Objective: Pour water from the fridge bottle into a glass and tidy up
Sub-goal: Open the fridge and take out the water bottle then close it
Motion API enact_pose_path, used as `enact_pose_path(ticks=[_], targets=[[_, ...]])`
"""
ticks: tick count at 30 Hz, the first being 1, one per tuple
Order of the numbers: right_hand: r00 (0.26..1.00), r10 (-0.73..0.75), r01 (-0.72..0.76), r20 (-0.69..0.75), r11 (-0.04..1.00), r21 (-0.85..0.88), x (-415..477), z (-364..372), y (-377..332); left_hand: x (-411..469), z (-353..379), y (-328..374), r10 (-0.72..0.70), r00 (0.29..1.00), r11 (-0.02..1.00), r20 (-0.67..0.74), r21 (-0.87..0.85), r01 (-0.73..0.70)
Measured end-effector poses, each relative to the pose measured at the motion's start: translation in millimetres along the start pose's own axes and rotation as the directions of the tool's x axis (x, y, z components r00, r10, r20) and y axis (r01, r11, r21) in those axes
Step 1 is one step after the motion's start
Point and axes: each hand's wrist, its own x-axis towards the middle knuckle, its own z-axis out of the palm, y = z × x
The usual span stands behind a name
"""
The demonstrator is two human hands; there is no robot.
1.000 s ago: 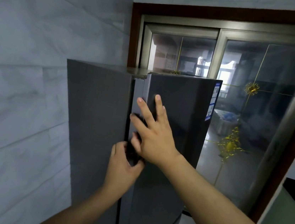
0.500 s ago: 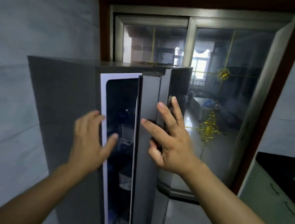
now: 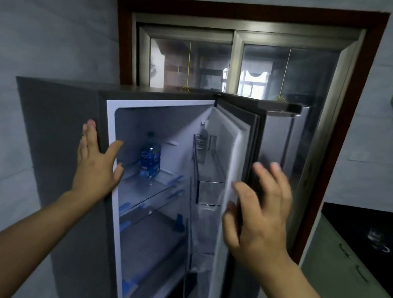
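Observation:
The grey fridge (image 3: 54, 131) stands with its door (image 3: 233, 165) swung wide to the right. Inside, a clear water bottle (image 3: 150, 156) with a blue label stands upright on the top glass shelf, toward the back left. My left hand (image 3: 96, 163) is spread flat against the fridge's front left edge, fingers apart, holding nothing. My right hand (image 3: 260, 211) is blurred, fingers spread along the door's free edge, with nothing gripped. A clear glass (image 3: 377, 241) stands on the black counter at the far right.
The black counter (image 3: 355, 218) with green cabinet drawers below runs along the right side. Behind the fridge is a sliding glass door (image 3: 286, 73) in a dark wooden frame. A grey tiled wall (image 3: 32, 29) closes off the left. The lower fridge shelves hold blue clips.
The fridge door has swung from shut to wide open, exposing the bottle. My left hand moved from the door seam to the cabinet's left edge; my right hand followed the door rightward.

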Motion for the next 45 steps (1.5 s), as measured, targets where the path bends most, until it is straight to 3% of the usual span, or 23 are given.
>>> enact_pose_path(ticks=[2,4,8,12,16,20,24,28,31,35,41,43,45], targets=[[0.991,-0.071,0.065,0.11,0.996,0.064,10.9,0.9,-8.5,0.5,-2.0,2.3,-0.02,1.0,1.0,0.015,0.017,0.02],[0.961,-0.03,0.024,0.274,0.999,0.025,22.2,14.5,-5.2,-0.3,-4.2,4.9,-0.041,0.999,0.999,0.028,0.026,0.04],[0.815,0.2,-0.03,0.544,0.952,-0.306,35.0,42.0,20.8,-0.6,-9.3,4.1,-0.042,0.998,0.998,0.041,0.047,0.04],[0.873,0.19,-0.046,0.449,0.949,-0.311,27.4,33.6,61.3,0.6,-8.8,3.4,-0.049,0.998,0.997,0.042,0.064,0.047],[0.831,0.312,-0.12,0.461,0.909,-0.399,19.7,18.4,99.2,0.3,-1.9,2.5,-0.048,0.999,0.997,0.015,0.053,0.047],[0.746,0.441,-0.103,0.499,0.816,-0.568,35.1,18.8,115.5,-3.8,15.2,-2.8,-0.011,0.998,1.0,-0.056,0.019,0.012],[0.611,0.52,-0.145,0.597,0.815,-0.561,64.7,64.7,115.5,-3.8,32.1,-7.6,0.022,0.978,0.998,-0.207,-0.054,-0.034],[0.663,0.433,-0.139,0.611,0.873,-0.467,83.2,135.2,124.2,-5.9,41.1,-15.3,0.07,0.95,0.99,-0.304,-0.093,-0.103],[0.694,0.348,-0.052,0.63,0.897,-0.438,92.4,179.4,135.2,-6.3,39.0,-16.7,0.074,0.95,0.987,-0.302,-0.114,-0.113],[0.692,0.303,0.078,0.655,0.871,-0.485,97.6,228.2,146.5,-5.8,38.2,-14.3,0.026,0.96,0.991,-0.278,-0.117,-0.061],[0.708,0.337,0.104,0.62,0.819,-0.564,96.5,261.0,160.2,-5.2,34.2,1.5,-0.09,0.965,0.995,-0.245,-0.065,0.076],[0.715,0.314,0.126,0.625,0.821,-0.557,95.3,261.1,164.7,-0.4,30.4,21.5,-0.17,0.939,0.984,-0.299,-0.095,0.148],[0.726,0.294,0.134,0.621,0.826,-0.547,93.1,260.5,169.8,3.6,31.4,47.8,-0.074,0.902,0.997,-0.426,-0.044,0.061]])
